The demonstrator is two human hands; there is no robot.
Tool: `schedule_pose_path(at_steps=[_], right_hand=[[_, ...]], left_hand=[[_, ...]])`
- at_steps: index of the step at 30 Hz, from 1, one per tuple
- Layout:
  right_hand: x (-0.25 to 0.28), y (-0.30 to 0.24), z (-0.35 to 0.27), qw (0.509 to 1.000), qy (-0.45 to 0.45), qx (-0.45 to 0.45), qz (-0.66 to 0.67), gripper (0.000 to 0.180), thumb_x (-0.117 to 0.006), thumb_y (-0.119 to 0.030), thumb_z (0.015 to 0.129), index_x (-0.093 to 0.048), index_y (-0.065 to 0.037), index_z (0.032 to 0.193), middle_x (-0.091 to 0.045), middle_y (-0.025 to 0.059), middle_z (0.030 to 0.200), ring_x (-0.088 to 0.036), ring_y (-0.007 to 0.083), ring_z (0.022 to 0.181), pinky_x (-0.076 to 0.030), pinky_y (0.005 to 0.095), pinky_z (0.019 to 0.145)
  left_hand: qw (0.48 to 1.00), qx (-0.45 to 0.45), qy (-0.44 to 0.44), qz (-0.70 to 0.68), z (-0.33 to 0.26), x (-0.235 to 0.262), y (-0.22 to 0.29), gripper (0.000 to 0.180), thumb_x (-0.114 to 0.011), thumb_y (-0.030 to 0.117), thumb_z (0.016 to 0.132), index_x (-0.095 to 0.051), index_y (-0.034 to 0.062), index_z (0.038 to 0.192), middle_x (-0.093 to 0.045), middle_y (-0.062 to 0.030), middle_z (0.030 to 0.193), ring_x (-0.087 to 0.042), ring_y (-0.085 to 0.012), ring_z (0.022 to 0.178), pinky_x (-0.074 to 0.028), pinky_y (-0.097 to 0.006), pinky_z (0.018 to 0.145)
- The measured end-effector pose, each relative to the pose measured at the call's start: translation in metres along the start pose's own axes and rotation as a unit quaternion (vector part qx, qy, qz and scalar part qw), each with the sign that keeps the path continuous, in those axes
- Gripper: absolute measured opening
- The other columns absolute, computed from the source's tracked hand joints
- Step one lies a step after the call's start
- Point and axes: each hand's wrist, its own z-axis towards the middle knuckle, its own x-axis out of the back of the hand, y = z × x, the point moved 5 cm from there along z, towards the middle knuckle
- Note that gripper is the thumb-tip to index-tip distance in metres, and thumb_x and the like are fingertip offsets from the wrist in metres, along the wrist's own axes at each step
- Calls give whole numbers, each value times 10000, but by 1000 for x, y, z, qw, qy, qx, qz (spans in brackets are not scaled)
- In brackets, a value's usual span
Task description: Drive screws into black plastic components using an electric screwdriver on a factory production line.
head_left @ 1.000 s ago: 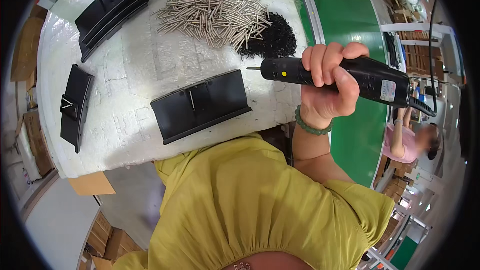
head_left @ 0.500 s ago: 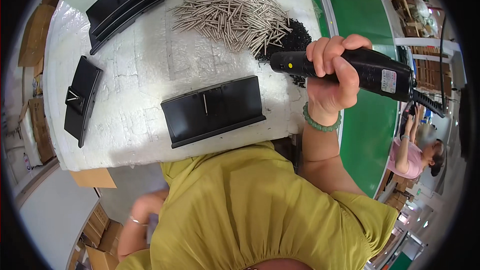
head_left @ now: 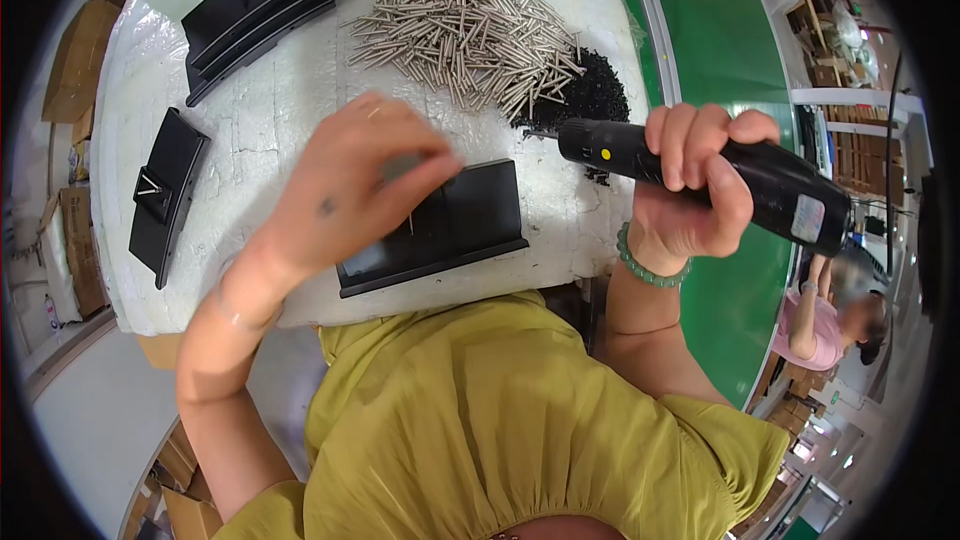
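My right hand (head_left: 690, 190) grips a black electric screwdriver (head_left: 720, 172), its tip pointing left toward the small heap of black screws (head_left: 592, 95). My left hand (head_left: 350, 190) hovers over the black plastic panel (head_left: 460, 225) lying at the table's near edge, fingers apart and blurred, holding nothing that I can see. The hand hides the panel's left part. Beyond lies a pile of silver metal pins (head_left: 470, 35).
Two stacked black plastic parts (head_left: 265, 5) lie at the far left and another black part (head_left: 165, 195) at the left edge of the white-covered table (head_left: 260, 110). A green conveyor belt (head_left: 720, 50) runs on the right. Another person in pink (head_left: 820, 325) is beyond it.
My left hand came up from below the table and now hovers over the black panel. The right hand still holds the screwdriver in much the same place.
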Motion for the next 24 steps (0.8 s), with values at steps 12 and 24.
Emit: schedule_pose_path(at_steps=[12,24], right_hand=[[22,-27,8,997,-17,77,26,313,-488,-98,771,-449,-88,1080,-420,-1,592,-394,112,472,-366,298,547],[18,-32,10,998,-16,59,18,282,-517,-130,749,-549,-105,1028,-406,-54,579,-395,62,505,-328,248,590]], left_hand=[[985,-162,52,27,68,-68,-4,150,-698,164,767,-710,90,897,-669,-14,847,-568,-225,847,-499,-323,718],[998,-53,11,-43,66,-61,-6,210,-704,94,764,-700,90,973,-678,-34,862,-572,-203,801,-470,-311,705]])
